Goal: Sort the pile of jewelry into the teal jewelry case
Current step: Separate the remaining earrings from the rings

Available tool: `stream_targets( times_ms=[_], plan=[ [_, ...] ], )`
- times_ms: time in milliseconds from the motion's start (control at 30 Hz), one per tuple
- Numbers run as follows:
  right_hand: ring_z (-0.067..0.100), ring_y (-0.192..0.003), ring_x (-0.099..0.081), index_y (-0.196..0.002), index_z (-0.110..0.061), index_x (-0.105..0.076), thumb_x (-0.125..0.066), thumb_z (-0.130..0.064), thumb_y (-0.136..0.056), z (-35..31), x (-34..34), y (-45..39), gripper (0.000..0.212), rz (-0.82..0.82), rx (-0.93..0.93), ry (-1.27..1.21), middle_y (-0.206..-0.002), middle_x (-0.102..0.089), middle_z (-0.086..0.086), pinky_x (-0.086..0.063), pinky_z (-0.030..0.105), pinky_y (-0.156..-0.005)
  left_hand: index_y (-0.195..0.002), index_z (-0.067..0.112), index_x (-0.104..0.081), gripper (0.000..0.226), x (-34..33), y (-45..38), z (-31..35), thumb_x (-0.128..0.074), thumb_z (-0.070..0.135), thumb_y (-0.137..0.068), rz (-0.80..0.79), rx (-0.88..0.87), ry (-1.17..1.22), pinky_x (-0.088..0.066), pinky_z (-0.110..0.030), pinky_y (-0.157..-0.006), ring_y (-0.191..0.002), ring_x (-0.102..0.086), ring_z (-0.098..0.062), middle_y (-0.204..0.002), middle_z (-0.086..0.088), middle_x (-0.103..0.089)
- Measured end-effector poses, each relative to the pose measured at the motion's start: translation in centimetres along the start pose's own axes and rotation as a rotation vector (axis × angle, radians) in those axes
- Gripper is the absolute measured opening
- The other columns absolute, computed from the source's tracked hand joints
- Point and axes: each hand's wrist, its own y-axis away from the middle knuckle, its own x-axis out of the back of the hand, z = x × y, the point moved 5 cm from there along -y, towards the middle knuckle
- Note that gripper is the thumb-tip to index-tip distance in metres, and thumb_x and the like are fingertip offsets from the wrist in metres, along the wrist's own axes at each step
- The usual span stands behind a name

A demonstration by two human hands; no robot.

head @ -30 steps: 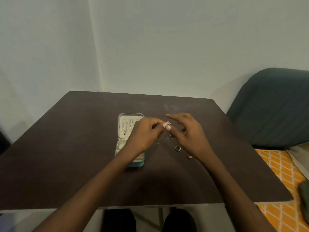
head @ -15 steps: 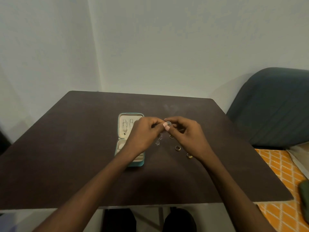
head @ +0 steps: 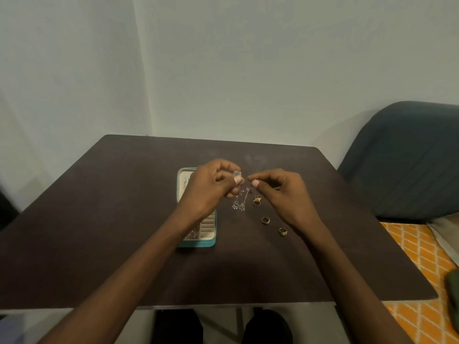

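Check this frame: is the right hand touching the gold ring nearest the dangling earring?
Apart. The head view shows dark table between the right hand and the gold ring, which lies on the table below the raised fingertips.

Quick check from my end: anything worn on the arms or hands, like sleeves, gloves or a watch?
Both forearms are bare, with no sleeves in view. The left hand and right hand wear no gloves, and no watch or bracelet shows at either wrist. The thumbnails look pale pink.

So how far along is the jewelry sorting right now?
Partly done: the open teal jewelry case already shows pieces in its lid and lower tray. In hand: the left hand pinches a silver dangly earring; the right hand pinches beside it, contents unclear. Left: three gold rings on the table.
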Motion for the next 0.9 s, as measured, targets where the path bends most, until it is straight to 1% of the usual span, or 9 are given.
stream_targets(
  times_ms=[133,300,400,500,600,667,733,800,900],
  plan=[
    [-0.004,-0.068,-0.061,-0.095,-0.021,-0.073,-0.065,-0.014,-0.086,-0.6,-0.2,-0.2,0.015,-0.052,-0.009,-0.084,-0.075,-0.068,-0.015,-0.048,0.019,-0.065,-0.094,0.013,-0.067,0.011,0.2,-0.1,0.1,-0.063,0.008,-0.085,0.022,-0.022,-0.034,-0.052,-0.023,-0.061,-0.068,-0.064,-0.009,-0.079,-0.004,-0.069],
    [-0.005,-0.067,-0.059,-0.094,-0.02,-0.072,-0.064,-0.014,-0.086,-1.4,-0.2,-0.5,0.013,-0.057,0.024,-0.055,-0.077,-0.068,-0.014,-0.043,0.013,-0.064,-0.1,0.012,-0.067,0.016,0.2,0.1,0.2,-0.061,0.005,-0.086,0.013,0.002,0.046,-0.05,-0.018,-0.055,-0.066,-0.063,-0.005,-0.078,-0.004,-0.068],
    [0.001,-0.064,-0.057,-0.088,-0.025,-0.071,-0.063,-0.012,-0.087,-1.5,-0.3,-0.6,0.016,-0.087,0.014,-0.132,-0.071,-0.066,-0.009,-0.047,0.022,-0.061,-0.109,0.01,-0.063,0.023,0.0,0.3,0.4,-0.06,0.004,-0.087,-0.012,0.008,0.083,-0.05,-0.015,-0.054,-0.064,-0.063,-0.003,-0.078,-0.003,-0.068],
    [0.008,-0.065,-0.056,-0.097,-0.027,-0.069,-0.062,-0.012,-0.087,-1.6,-0.3,-0.6,0.019,-0.119,0.024,-0.196,-0.07,-0.063,-0.005,-0.05,0.028,-0.06,-0.116,0.011,-0.057,0.029,0.0,0.5,0.5,-0.058,0.004,-0.088,-0.029,0.014,0.093,-0.05,-0.017,-0.056,-0.064,-0.063,-0.004,-0.076,-0.002,-0.067],
    [0.005,-0.067,-0.056,-0.112,-0.028,-0.065,-0.06,-0.013,-0.089,-1.9,-0.3,-0.6,0.028,-0.155,0.066,-0.118,-0.075,-0.065,-0.003,-0.05,0.027,-0.062,-0.116,0.013,-0.055,0.03,0.1,0.5,0.5,-0.058,0.004,-0.088,-0.043,0.01,0.074,-0.05,-0.019,-0.056,-0.063,-0.062,-0.005,-0.072,0.001,-0.067],
    [-0.003,-0.071,-0.057,-0.114,-0.026,-0.066,-0.06,-0.015,-0.089,-2.1,-0.4,-0.6,0.028,-0.17,0.101,-0.021,-0.082,-0.065,-0.013,-0.046,0.018,-0.066,-0.117,0.015,-0.054,0.031,0.1,0.6,0.6,-0.059,0.006,-0.088,-0.061,-0.004,0.035,-0.05,-0.019,-0.058,-0.065,-0.063,-0.007,-0.073,-0.001,-0.068],
    [-0.003,-0.077,-0.058,-0.112,-0.026,-0.067,-0.061,-0.018,-0.089,-2.3,-0.6,-0.6,0.025,-0.169,0.14,0.105,-0.088,-0.064,-0.015,-0.043,0.013,-0.069,-0.12,0.017,-0.052,0.035,0.2,0.6,0.5,-0.06,0.009,-0.088,-0.078,-0.018,-0.015,-0.051,-0.02,-0.06,-0.068,-0.064,-0.009,-0.077,-0.003,-0.07],
    [0.003,-0.08,-0.061,-0.105,-0.024,-0.068,-0.062,-0.019,-0.088,-2.7,-0.8,-0.7,0.019,-0.169,0.171,0.185,-0.089,-0.067,-0.009,-0.047,0.015,-0.069,-0.124,0.017,-0.049,0.04,0.3,0.7,0.3,-0.06,0.01,-0.087,-0.092,-0.024,-0.045,-0.051,-0.019,-0.06,-0.069,-0.064,-0.01,-0.078,-0.003,-0.07],
    [0.008,-0.073,-0.061,-0.09,-0.023,-0.068,-0.064,-0.019,-0.086,-3.2,-1.3,-0.8,0.006,-0.18,0.188,0.205,-0.083,-0.069,-0.004,-0.051,0.026,-0.066,-0.127,0.016,-0.047,0.043,0.6,0.8,0.3,-0.059,0.006,-0.087,-0.102,-0.03,-0.041,-0.05,-0.017,-0.057,-0.066,-0.064,-0.007,-0.081,-0.006,-0.07]
  ],
)
